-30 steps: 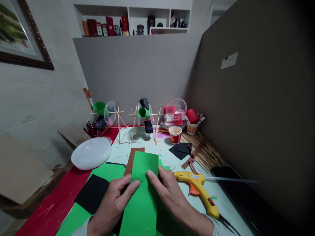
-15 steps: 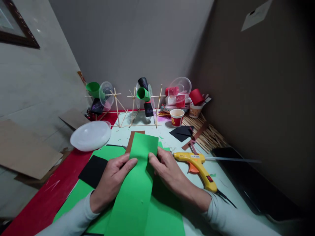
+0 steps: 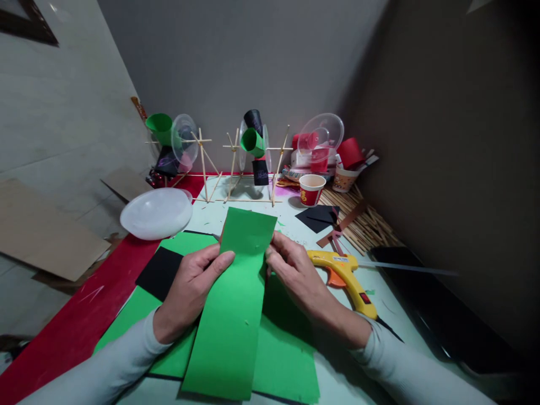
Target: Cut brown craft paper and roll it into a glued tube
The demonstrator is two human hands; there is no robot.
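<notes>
A long strip of green paper [image 3: 236,304] is held up in front of me, its top end tilted away. My left hand [image 3: 189,284] pinches its left edge, thumb on the near face. On the opposite edge, my right hand [image 3: 301,278] grips the strip between thumb and fingers. Beneath lie larger green sheets [image 3: 291,360] and a black paper square [image 3: 159,273], partly covered by my hands and the strip. Just right of my right hand rests a yellow glue gun [image 3: 352,284] with an orange trigger and a clear glue stick in its back.
Stick frames [image 3: 230,169] bearing green and black paper cups stand at the back. A white balloon-like oval [image 3: 156,214] sits left. Rearward right are a red paper cup [image 3: 312,191], black paper pieces [image 3: 317,218], wooden sticks [image 3: 358,225] and a dark flat device [image 3: 426,304].
The view has tipped down and left slightly. Both hands still hold the green strip, whose lower end now shows; the brown piece behind its top is almost fully hidden.
</notes>
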